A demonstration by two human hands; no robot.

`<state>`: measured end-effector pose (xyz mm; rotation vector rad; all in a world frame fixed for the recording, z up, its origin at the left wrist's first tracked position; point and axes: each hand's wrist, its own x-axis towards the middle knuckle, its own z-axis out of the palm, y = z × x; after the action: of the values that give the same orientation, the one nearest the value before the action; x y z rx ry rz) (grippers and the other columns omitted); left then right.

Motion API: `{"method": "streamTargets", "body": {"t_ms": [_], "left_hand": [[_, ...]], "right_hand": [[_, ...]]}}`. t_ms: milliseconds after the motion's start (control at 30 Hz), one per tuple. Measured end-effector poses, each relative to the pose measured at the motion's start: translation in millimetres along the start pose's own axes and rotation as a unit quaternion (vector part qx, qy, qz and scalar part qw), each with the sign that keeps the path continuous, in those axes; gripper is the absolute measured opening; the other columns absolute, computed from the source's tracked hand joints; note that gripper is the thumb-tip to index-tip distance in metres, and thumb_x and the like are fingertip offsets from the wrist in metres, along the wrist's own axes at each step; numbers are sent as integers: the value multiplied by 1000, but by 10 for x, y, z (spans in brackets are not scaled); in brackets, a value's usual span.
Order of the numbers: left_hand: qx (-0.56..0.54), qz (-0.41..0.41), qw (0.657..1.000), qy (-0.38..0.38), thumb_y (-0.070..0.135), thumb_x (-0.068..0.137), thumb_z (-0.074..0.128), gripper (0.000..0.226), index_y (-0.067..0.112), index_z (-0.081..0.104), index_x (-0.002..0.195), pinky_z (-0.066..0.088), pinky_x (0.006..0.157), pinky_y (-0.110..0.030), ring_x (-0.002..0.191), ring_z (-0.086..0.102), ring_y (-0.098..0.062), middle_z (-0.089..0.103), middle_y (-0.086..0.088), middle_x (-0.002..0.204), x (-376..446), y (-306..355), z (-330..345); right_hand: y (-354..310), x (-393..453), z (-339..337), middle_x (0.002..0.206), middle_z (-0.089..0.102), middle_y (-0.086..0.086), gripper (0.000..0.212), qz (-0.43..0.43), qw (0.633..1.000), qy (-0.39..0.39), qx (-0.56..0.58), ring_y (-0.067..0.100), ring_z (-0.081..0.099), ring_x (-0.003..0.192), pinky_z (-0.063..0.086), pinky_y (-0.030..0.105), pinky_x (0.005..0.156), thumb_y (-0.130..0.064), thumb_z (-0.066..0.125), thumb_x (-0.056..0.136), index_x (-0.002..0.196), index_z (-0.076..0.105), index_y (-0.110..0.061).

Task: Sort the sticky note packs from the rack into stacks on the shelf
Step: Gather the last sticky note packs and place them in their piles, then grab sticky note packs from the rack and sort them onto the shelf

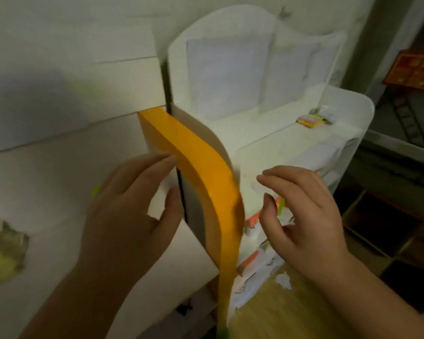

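A white rack (348, 133) stands to the right, with tiered pockets that hold several sticky note packs (251, 261) in pink, orange and green. A small stack of pastel packs (310, 120) lies on its upper ledge. White shelf boards (59, 133) run along the left, edged by a curved orange panel (206, 172). My left hand (130, 204) is beside that panel, fingers spread, holding nothing. My right hand (301, 211) hovers with fingers apart over the rack's pockets, touching no pack that I can make out. The picture is blurred.
A yellow-green object (3, 248) lies on the shelf at far left. A yellow surface (284, 307) sits below the rack. Dark wooden compartments (382, 236) and a red crate (416, 69) are at the right.
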<state>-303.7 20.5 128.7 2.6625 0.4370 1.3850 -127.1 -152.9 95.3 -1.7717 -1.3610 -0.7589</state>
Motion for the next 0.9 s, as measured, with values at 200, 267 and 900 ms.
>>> {"method": "streamTargets", "body": {"t_ms": [200, 267, 900], "left_hand": [[-2, 5, 993, -120, 31, 91, 61, 41, 18, 60, 129, 40, 93, -18, 111, 58, -13, 62, 3, 124, 134, 1159, 879], [4, -30, 984, -176, 37, 90, 61, 47, 21, 55, 134, 38, 92, -22, 115, 55, -13, 60, 4, 127, 96, 1440, 1205], [10, -28, 950, -310, 56, 89, 51, 49, 30, 47, 130, 51, 85, -22, 109, 53, -8, 55, 9, 122, 427, 2479, 3363]], "right_hand": [[1003, -485, -811, 131, 58, 2, 42, 136, 982, -102, -83, 17, 51, 123, 40, 28, 106, -24, 65, 91, 132, 59, -14], [1292, -659, -1020, 131, 59, 3, 46, 147, 975, -129, -105, 18, 51, 122, 43, 32, 103, -25, 66, 89, 132, 58, -14], [2784, -1379, -1935, 134, 55, -8, 51, 325, 879, -283, -203, 13, 52, 122, 47, 36, 105, -46, 55, 88, 136, 53, -30]]}}
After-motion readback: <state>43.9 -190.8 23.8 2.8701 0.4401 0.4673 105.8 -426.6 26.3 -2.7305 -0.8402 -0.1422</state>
